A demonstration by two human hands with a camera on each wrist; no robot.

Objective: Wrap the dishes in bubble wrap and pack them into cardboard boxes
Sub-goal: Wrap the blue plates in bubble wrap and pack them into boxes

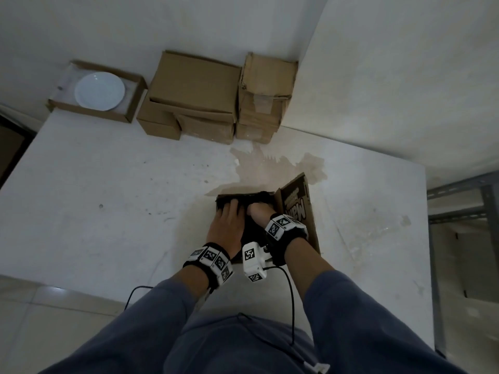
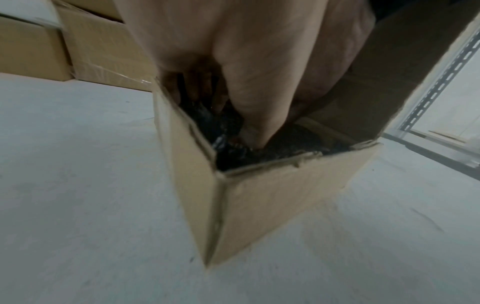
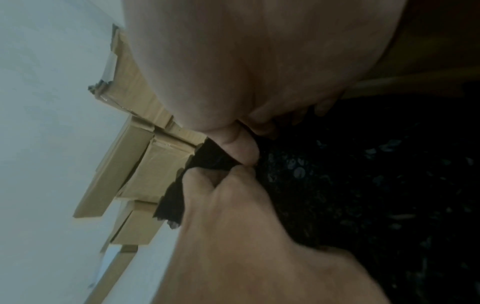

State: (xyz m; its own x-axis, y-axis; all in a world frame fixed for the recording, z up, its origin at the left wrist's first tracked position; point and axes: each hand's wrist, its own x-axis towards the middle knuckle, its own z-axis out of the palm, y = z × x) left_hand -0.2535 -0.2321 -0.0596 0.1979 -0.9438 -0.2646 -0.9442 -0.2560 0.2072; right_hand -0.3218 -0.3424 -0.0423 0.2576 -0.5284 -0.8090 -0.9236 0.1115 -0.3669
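Note:
A brown cardboard box point(image 1: 297, 201) stands open on the white table point(image 1: 108, 198), its printed flap raised on the right. A bundle in black bubble wrap point(image 1: 251, 230) fills it. My left hand point(image 1: 226, 220) lies over the bundle with its fingers curled down round the far edge. My right hand point(image 1: 259, 211) is beside it, curled into the box. The left wrist view shows the box wall point(image 2: 259, 205) and my left hand point(image 2: 233, 131) reaching down into the black wrap point(image 2: 272, 152). In the right wrist view my right hand point(image 3: 270, 133) pinches the black wrap point(image 3: 363, 185), thumb against it. The dish inside is hidden.
A white plate point(image 1: 100, 90) lies in a shallow open box point(image 1: 129, 109) at the table's far left. Several closed cardboard boxes point(image 1: 194, 98) are stacked against the back wall, more point(image 1: 264, 98) in the corner. A metal shelf frame point(image 1: 459, 206) stands right of the table.

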